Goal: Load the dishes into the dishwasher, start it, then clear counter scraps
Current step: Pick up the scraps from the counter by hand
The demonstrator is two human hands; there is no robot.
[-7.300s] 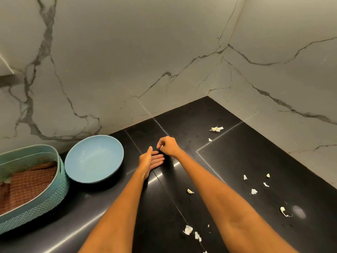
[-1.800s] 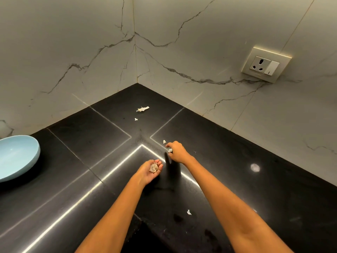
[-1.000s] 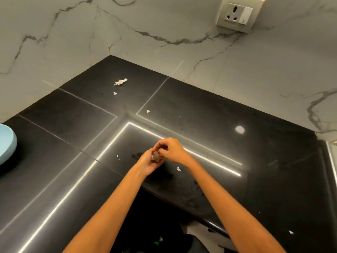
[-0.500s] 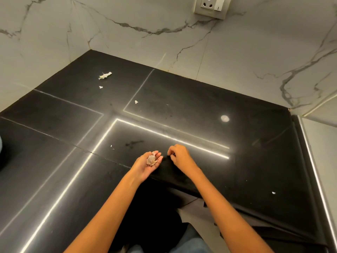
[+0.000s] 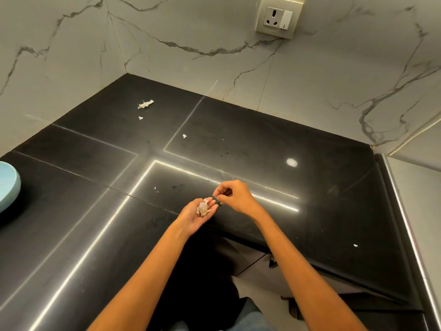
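Pale, papery scraps lie on the black counter [image 5: 250,144]: a larger one [image 5: 145,104] near the back corner, a crumb [image 5: 140,118] just in front of it, one [image 5: 184,136] in the middle, tiny bits [image 5: 156,190] nearer me, and one [image 5: 355,245] at the right. My left hand [image 5: 194,217] is palm up over the counter's front edge, carrying a small pile of scraps [image 5: 202,209]. My right hand [image 5: 235,197] hovers just right of its fingertips, thumb and forefinger pinched on what looks like a tiny scrap.
A light blue bowl [image 5: 8,185] sits at the left edge of view. Marble walls meet in a corner behind the counter, with a wall socket [image 5: 278,17] at the upper right. A metal-edged grey surface [image 5: 405,223] borders the counter on the right.
My right hand has lifted off the counter and come to my left hand's fingertips. The small scrap by the front edge is gone from the counter. The view has tilted up slightly.
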